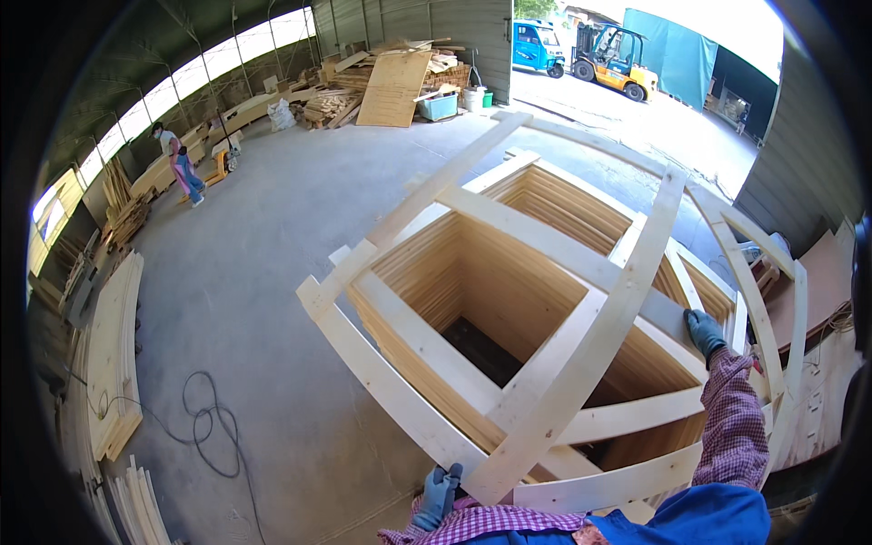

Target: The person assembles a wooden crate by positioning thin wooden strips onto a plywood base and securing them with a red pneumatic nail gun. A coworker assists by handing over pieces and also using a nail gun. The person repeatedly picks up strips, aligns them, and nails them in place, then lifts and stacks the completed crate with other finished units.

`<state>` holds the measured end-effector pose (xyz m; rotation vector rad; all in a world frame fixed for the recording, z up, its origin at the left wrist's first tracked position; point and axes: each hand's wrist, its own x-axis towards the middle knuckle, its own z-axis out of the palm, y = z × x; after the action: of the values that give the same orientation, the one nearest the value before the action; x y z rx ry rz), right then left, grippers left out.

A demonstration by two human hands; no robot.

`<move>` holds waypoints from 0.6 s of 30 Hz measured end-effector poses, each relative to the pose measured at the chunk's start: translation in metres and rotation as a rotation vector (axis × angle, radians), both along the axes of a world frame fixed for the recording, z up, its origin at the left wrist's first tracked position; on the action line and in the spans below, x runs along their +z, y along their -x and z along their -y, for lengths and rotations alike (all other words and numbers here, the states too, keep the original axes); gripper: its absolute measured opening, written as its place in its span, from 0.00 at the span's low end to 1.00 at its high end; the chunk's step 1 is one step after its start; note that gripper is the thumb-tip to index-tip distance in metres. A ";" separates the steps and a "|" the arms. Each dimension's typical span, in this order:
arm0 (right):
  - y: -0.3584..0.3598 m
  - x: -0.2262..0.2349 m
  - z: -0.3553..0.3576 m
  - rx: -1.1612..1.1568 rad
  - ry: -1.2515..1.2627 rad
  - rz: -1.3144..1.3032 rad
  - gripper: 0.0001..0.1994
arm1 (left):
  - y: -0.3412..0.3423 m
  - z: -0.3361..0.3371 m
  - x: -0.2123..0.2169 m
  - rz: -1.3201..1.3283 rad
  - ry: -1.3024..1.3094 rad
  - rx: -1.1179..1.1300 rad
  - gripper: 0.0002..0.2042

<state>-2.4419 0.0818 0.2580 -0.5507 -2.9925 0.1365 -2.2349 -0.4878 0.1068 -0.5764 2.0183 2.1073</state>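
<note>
A wooden frame (pixel 595 350) of pale flat boards lies skewed across a stack of similar wooden frames (pixel 400 289), apart from it at some corners. My left hand (pixel 438 498), in a blue-grey work glove, is closed round the frame's near left corner. Farther up at the right, my right hand (pixel 704 331) in the same kind of glove grips the end of a long board (pixel 545 238) that crosses the frame's middle. Its fingertips are partly hidden behind the wood. Through the openings of the stack I see deep layered walls and a dark bottom.
Another open wooden frame (pixel 795 336) leans at the right. A black cable (pixel 213 411) curls over the grey floor at left, near stacked boards (pixel 118 363). A person (pixel 177 162) walks far left. Scrap wood (pixel 392 91) is piled at the back; a yellow forklift (pixel 618 62) stands outside.
</note>
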 end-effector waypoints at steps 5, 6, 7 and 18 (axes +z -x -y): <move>0.048 -0.041 -0.007 -0.040 0.079 0.099 0.24 | 0.047 0.002 0.008 0.037 0.032 -0.021 0.19; 0.054 -0.051 -0.009 -0.030 0.078 0.085 0.24 | 0.054 -0.002 0.014 0.031 0.022 -0.010 0.19; 0.061 -0.056 -0.011 -0.067 0.097 0.144 0.25 | 0.061 0.000 0.002 0.017 0.019 -0.046 0.20; 0.099 -0.097 -0.016 -0.217 0.200 0.314 0.23 | 0.113 -0.009 0.030 0.147 0.141 -0.066 0.20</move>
<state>-2.5404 0.0978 0.1610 -1.0006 -3.2085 0.3669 -2.3477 -0.4785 0.1372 -0.6560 2.0836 1.8390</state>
